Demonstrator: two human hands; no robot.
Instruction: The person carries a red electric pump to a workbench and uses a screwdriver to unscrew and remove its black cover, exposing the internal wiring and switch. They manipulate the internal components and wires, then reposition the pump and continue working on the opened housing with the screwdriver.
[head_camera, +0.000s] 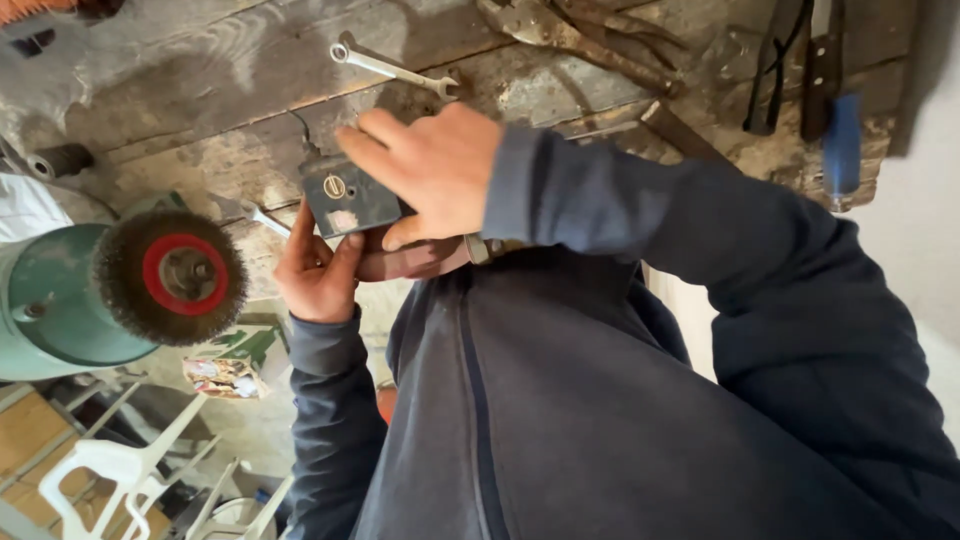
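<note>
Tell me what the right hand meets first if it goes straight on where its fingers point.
The right hand already touches the grey lock case; past it, likely only bare bench.

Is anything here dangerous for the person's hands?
Maybe. The left hand and right hand grip a dark metal box close to the wire brush wheel; if it spins, fingers or a sleeve might catch. The box could also slip from their grip.
</note>
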